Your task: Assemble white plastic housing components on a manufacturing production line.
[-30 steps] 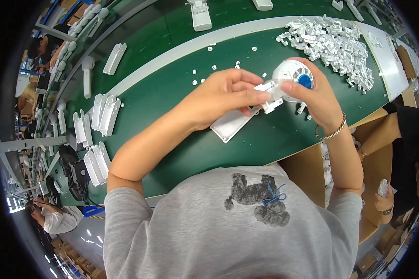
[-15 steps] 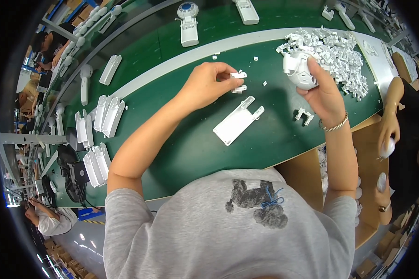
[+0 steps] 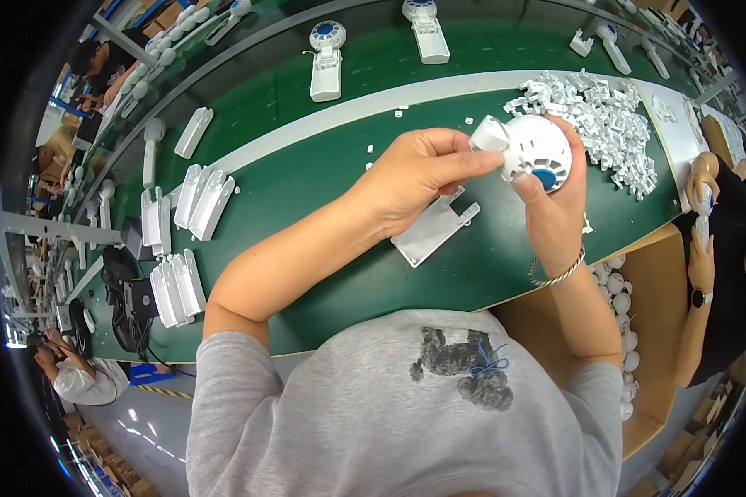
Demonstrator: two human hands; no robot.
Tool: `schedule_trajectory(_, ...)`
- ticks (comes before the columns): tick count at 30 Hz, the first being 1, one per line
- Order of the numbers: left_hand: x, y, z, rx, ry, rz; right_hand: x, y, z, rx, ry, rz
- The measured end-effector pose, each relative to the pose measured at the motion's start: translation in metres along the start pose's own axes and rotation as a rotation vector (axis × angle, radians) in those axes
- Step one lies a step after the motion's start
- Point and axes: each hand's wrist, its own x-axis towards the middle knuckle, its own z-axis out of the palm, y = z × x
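Cupping the white fan head [image 3: 541, 142] by its rim, blue hub toward the body, it's the right hand [image 3: 557, 197] with a firm grip! And here's the left hand [image 3: 414, 176], thumb and fingers pinched at the stubby white neck [image 3: 490, 132] on the head's left side. All this above the green bench [image 3: 323, 277], where a white handle shell [image 3: 433, 234] lies just below the left hand. Over to the right, a heap of small white clips [image 3: 617, 124]; nearer, a cardboard box [image 3: 659, 331] holding round white heads [image 3: 617, 286].
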Motion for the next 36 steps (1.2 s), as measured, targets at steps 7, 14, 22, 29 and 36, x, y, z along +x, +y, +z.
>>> schedule_trajectory(7,-0.022,-0.018,-0.025,0.366,-0.159,0.278,-0.009,-0.005,-0.001,0.172,-0.144,0.235)
schedule_trajectory(14,-0.055,0.053,-0.088,1.303,0.16,0.744,-0.014,0.008,-0.038,0.453,-0.235,0.427)
schedule_trajectory(22,-0.109,0.126,-0.419,1.678,1.005,-0.408,-0.004,-0.003,-0.067,0.508,-0.046,0.487)
schedule_trajectory(29,-0.129,0.105,-0.461,1.389,1.08,-0.561,0.001,-0.015,-0.05,0.501,0.036,0.597)
schedule_trajectory(36,-0.121,0.132,-0.345,1.256,0.844,-0.14,0.014,-0.012,-0.043,0.32,-0.015,0.576)
